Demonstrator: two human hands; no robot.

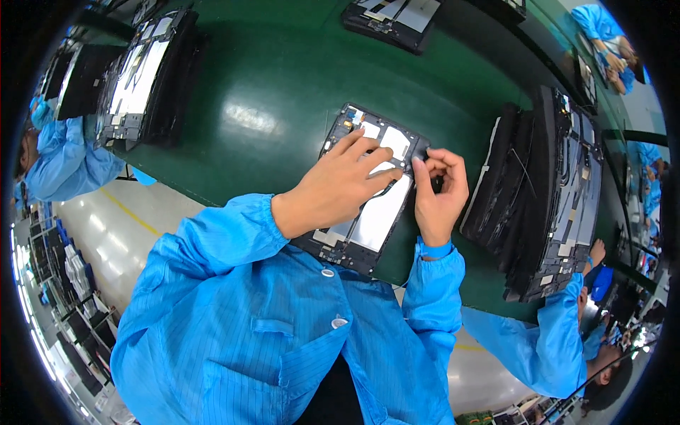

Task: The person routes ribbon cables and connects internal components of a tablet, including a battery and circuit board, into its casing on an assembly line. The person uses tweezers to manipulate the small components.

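An opened tablet (383, 216) lies face down at the table's near edge, its inner side showing silver plates, a black frame and small parts. My left hand (338, 183) rests across its middle, fingers spread over the plates and holding nothing. At the tablet's right edge is my right hand (440, 190), with thumb and fingers bent together in a pinch. A small dark piece or the frame's edge shows by those fingertips; what they hold, if anything, I cannot make out. A blue band circles my right wrist.
On the green table (248, 78), stacks of opened tablets stand at left (142, 78) and at right (567, 191), the right one beside black padded sheets (496, 177). Another opened tablet (397, 21) lies at the far edge. Blue-clad people sit on both sides.
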